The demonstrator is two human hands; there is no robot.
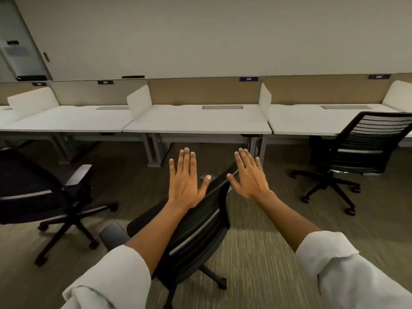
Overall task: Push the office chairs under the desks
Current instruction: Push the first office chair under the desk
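Hands spread flat, we reach over the backrest of the middle chair (196,221), which stands turned askew on the carpet (256,253), well short of the centre desk (198,121). Left hand (185,181) and right hand (249,177) are wide open and grip nothing, apparently poised to push. Two more chairs, left (33,188) and right (365,146), also sit clear of their desks.

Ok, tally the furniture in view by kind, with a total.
Black office chairs: 3 (left, middle, right)
White desks: 4 (far left, cut off, left, middle, right)
White side dividers: 4
Total: 11
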